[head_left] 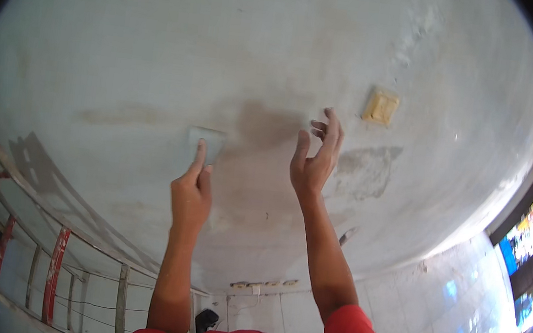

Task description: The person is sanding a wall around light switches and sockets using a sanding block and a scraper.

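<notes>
My left hand [193,183] grips a flat putty knife [206,139], its forefinger stretched along the blade, which lies against the grey plastered wall [160,56]. The tool's handle is hidden in the hand. To the right, my right hand [320,148] is raised near the wall with thumb and fingers apart and curled, holding nothing. Beyond its fingertips, up and to the right, a yellowish square switch or socket plate [381,106] is fixed on the wall. Brownish smudges mark the wall between the hands, and a rough darker patch [367,172] shows right of the right wrist.
A metal ladder [56,275] with some red rungs stands at the lower left. Low down is a row of sockets [265,284] with a plug and cord, above the tiled floor [393,309]. A dark object [206,320] lies near my body. Bright window openings [527,235] are at the right.
</notes>
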Motion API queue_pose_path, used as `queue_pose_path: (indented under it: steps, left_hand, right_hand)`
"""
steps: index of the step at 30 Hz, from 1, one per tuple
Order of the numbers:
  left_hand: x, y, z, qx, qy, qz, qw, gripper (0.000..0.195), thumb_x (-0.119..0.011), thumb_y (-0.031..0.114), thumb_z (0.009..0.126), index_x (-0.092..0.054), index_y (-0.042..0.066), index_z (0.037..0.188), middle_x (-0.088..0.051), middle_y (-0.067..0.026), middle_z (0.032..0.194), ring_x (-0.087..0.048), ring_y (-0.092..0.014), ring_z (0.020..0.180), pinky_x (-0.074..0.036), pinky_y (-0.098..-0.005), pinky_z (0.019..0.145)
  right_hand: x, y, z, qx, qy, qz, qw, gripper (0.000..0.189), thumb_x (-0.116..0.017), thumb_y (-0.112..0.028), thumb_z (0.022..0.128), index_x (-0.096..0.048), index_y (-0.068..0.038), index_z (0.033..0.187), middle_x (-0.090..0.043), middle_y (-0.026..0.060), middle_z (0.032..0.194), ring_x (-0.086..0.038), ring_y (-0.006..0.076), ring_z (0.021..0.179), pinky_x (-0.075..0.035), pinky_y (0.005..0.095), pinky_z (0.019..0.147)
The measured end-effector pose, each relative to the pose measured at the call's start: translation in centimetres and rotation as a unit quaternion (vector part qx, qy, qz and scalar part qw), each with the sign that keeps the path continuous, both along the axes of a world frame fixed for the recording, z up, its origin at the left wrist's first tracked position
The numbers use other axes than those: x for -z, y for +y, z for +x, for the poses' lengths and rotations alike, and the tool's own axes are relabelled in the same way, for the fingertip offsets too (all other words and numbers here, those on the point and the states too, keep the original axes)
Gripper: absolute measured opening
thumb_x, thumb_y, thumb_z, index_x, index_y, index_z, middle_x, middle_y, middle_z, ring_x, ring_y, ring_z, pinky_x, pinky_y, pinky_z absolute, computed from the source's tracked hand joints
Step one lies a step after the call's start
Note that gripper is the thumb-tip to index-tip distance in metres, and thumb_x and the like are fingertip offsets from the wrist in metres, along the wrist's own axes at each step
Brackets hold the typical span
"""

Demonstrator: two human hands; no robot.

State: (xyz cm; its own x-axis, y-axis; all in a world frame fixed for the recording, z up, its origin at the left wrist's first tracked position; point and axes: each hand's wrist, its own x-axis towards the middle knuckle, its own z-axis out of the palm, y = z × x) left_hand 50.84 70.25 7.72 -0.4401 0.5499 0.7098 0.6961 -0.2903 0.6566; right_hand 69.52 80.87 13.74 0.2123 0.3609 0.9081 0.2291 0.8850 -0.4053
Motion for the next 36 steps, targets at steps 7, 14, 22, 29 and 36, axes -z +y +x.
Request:
queue_pose_path:
  steps: [7, 14, 22, 29, 36]
  left_hand:
    - [8.3, -4.5, -2.2, 0.045, -0.019, -0.091, 0.995, 0.048, -0.056, 0.007, 0.099, -0.052, 0.016, 0.146, -0.052, -0.0012, 0.062, -0.044, -0.008, 0.058, -0.039, -0.0216, 0.057]
    - [21.5, -12.8, -1.3, 0.017, -0.176, -0.339, 0.924, 0.05, -0.05, 0.016, 0.103, -0.042, 0.013, 0.152, -0.059, -0.0007, 0.067, -0.048, -0.006, 0.061, -0.043, -0.0231, 0.058]
    - [31.1, -14.1, 5.2, 0.061, -0.141, -0.472, 0.868, 0.053, -0.052, 0.017, 0.101, -0.041, 0.009, 0.152, -0.062, -0.0044, 0.068, -0.056, -0.009, 0.064, -0.047, -0.027, 0.065]
    - [36.5, -9.5, 14.0, 0.182, -0.089, -0.529, 0.824, 0.057, -0.057, 0.019, 0.098, -0.039, 0.016, 0.153, -0.064, -0.0169, 0.073, -0.06, -0.017, 0.062, -0.05, -0.0299, 0.065]
    - [42.2, -11.2, 14.1, 0.204, -0.069, -0.539, 0.814, 0.061, -0.058, 0.018, 0.098, -0.036, 0.014, 0.154, -0.067, -0.0111, 0.071, -0.067, -0.017, 0.065, -0.053, -0.0321, 0.067]
  right_hand:
    - [23.4, -3.4, 12.3, 0.144, -0.195, -0.184, 0.953, 0.051, -0.059, 0.001, 0.092, -0.047, 0.0, 0.143, -0.044, 0.0245, 0.149, -0.042, 0.0414, 0.139, -0.038, 0.0435, 0.111]
    - [57.1, -32.6, 38.1, 0.292, -0.242, -0.838, 0.392, 0.07, -0.055, -0.042, 0.094, -0.04, 0.001, 0.148, -0.044, 0.0271, 0.148, -0.039, 0.0416, 0.14, -0.033, 0.0483, 0.116]
    - [56.2, -49.1, 44.0, 0.141, -0.3, -0.928, 0.168, 0.06, -0.054, -0.035, 0.088, -0.056, 0.005, 0.132, -0.06, 0.0239, 0.132, -0.056, 0.0396, 0.125, -0.046, 0.0438, 0.104]
    - [55.8, -30.4, 45.9, 0.054, -0.297, -0.812, 0.5, 0.051, -0.067, -0.022, 0.086, -0.06, -0.001, 0.131, -0.071, 0.0215, 0.108, -0.065, 0.0375, 0.109, -0.049, 0.045, 0.096]
    - [49.9, -15.8, 36.5, 0.156, -0.206, -0.678, 0.688, 0.051, -0.067, -0.011, 0.082, -0.059, -0.006, 0.132, -0.071, 0.0176, 0.093, -0.068, 0.0351, 0.083, -0.052, 0.047, 0.075]
